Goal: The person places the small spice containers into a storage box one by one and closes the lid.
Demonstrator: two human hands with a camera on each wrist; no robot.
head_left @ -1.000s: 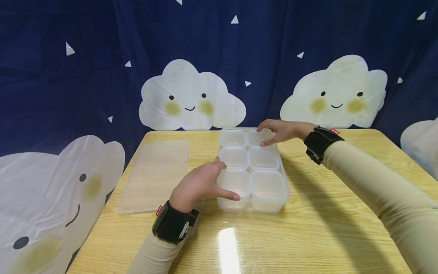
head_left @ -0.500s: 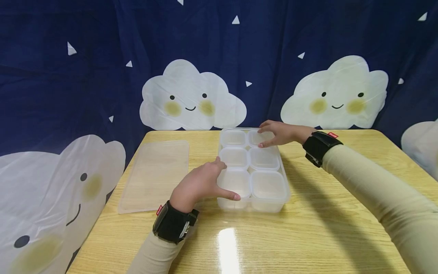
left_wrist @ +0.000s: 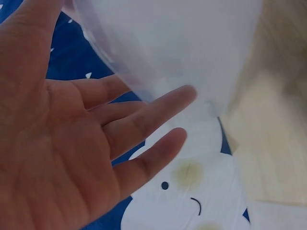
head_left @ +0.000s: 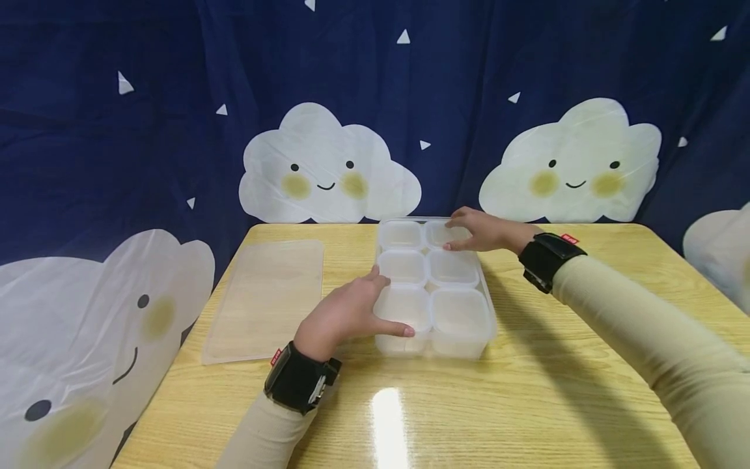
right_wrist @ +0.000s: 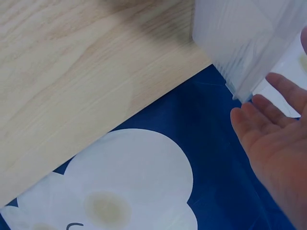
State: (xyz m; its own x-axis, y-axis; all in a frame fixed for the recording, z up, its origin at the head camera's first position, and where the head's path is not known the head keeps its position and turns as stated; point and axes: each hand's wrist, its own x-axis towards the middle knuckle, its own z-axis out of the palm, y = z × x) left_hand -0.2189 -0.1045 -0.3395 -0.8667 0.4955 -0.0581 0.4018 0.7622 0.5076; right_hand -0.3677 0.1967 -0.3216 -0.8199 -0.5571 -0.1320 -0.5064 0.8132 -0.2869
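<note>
A translucent plastic container (head_left: 489,306) stands on the wooden table, with several small square boxes (head_left: 461,312) packed in two columns inside it. My left hand (head_left: 346,312) is at its near left corner, thumb reaching across the front left box and fingers along the left side. In the left wrist view those fingers (left_wrist: 158,112) look fairly straight beside the cloudy wall. My right hand (head_left: 483,229) is at the far right corner, its thumb and fingers spread over the back right box. The right wrist view has the right fingers (right_wrist: 268,112) loosely extended close to the container's corner.
A flat translucent lid (head_left: 266,299) lies on the table (head_left: 410,417) to the left of the container. Behind the table's far edge hangs a dark blue curtain (head_left: 451,98) with smiling clouds and small white triangles.
The container's near end has shifted slightly away and to the right, the left hand keeping beside it. My right hand has dropped very slightly at the far corner.
</note>
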